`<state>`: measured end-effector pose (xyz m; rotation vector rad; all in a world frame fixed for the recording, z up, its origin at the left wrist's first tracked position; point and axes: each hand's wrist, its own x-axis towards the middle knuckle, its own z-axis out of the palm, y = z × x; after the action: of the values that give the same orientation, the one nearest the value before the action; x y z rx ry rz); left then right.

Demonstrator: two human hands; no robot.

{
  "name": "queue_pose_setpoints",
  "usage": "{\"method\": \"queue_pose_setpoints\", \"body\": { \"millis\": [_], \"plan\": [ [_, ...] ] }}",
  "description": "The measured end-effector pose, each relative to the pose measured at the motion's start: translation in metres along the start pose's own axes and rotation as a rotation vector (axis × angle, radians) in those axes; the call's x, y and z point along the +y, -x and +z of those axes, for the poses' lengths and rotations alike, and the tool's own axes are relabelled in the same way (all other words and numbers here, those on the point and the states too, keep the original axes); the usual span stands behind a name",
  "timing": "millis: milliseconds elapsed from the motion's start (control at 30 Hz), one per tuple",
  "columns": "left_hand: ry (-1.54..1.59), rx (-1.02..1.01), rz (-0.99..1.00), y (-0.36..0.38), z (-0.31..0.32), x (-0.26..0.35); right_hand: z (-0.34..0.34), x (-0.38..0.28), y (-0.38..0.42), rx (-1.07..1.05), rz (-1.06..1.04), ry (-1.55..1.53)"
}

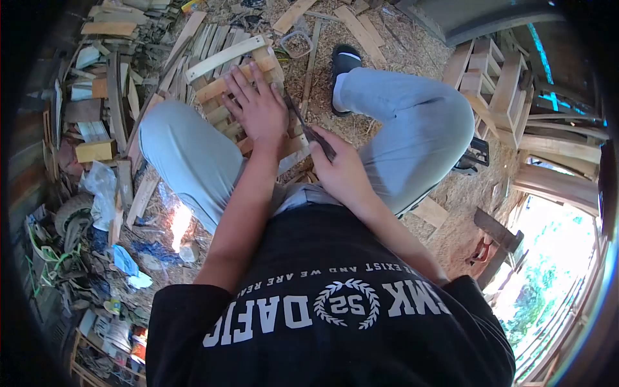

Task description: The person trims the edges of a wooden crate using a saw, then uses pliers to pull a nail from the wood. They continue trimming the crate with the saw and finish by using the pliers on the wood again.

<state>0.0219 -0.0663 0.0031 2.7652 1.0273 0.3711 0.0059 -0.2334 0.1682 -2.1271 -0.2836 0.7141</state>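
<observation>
My left hand lies with its fingers spread on a small slatted wooden piece between my knees. Wrapped round the dark handle of a long, thin tool is my right hand. The tool's narrow blade points up and to the left, along the right side of the wooden piece. Whether its edge touches the wood cannot be made out. The lower part of the wooden piece is partly hidden by my left hand and forearm.
Stacked wood offcuts line the left side. A clear plastic container stands beyond the wooden piece. Wooden frames are at the upper right, and a dark metal tool is at the lower right. Wood shavings cover the ground.
</observation>
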Motion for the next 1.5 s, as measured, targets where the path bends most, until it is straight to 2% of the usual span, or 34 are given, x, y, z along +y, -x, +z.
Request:
{"method": "queue_pose_setpoints", "body": {
  "millis": [67, 167, 300, 400, 533, 633, 667, 767, 833, 900, 933, 1100, 1167, 1300, 1400, 1500],
  "plan": [
    [0.012, -0.004, -0.002, -0.002, -0.003, 0.0, 0.005, -0.004, -0.003, -0.032, 0.107, 0.003],
    [0.012, -0.009, 0.001, -0.003, -0.006, -0.001, -0.021, -0.012, 0.032, -0.041, -0.006, 0.024],
    [-0.014, -0.03, -0.016, -0.006, -0.005, 0.001, -0.005, -0.012, 0.009, -0.06, 0.124, -0.067],
    [-0.027, -0.023, -0.019, -0.001, -0.006, 0.001, 0.003, 0.002, 0.006, -0.022, 0.036, -0.072],
    [-0.037, -0.036, -0.01, -0.003, -0.006, 0.0, -0.015, 0.006, 0.029, -0.03, 0.091, -0.061],
    [-0.017, -0.029, -0.011, -0.002, -0.005, 0.001, 0.011, 0.018, -0.007, 0.029, 0.024, -0.106],
    [0.004, -0.009, -0.015, -0.005, -0.006, 0.002, 0.015, 0.021, -0.006, 0.039, 0.004, -0.033],
    [-0.012, -0.02, -0.014, -0.004, -0.006, 0.003, -0.012, 0.005, 0.04, -0.014, 0.014, -0.092],
    [-0.014, -0.02, -0.011, -0.004, -0.005, 0.003, -0.015, 0.011, 0.043, 0.039, -0.028, -0.045],
    [-0.008, -0.015, -0.001, -0.007, -0.002, 0.006, -0.008, 0.01, 0.032, 0.0, 0.07, -0.164],
    [-0.018, -0.01, -0.002, -0.005, -0.002, 0.005, 0.003, 0.014, 0.017, 0.059, -0.044, -0.048],
    [-0.044, -0.008, 0.026, -0.003, 0.0, 0.003, -0.012, 0.015, 0.057, 0.041, 0.022, -0.057],
    [-0.069, 0.015, 0.02, -0.004, 0.005, 0.003, -0.014, 0.03, 0.059, 0.077, -0.083, -0.087],
    [-0.093, 0.01, 0.042, 0.001, 0.008, -0.002, -0.009, 0.016, 0.068, 0.044, -0.035, -0.08],
    [-0.082, 0.057, 0.059, -0.001, 0.011, 0.003, -0.023, 0.027, 0.086, 0.104, -0.109, -0.044],
    [-0.08, 0.096, 0.081, -0.002, 0.014, 0.001, -0.009, 0.029, 0.06, 0.066, -0.002, -0.088]
  ]
}}
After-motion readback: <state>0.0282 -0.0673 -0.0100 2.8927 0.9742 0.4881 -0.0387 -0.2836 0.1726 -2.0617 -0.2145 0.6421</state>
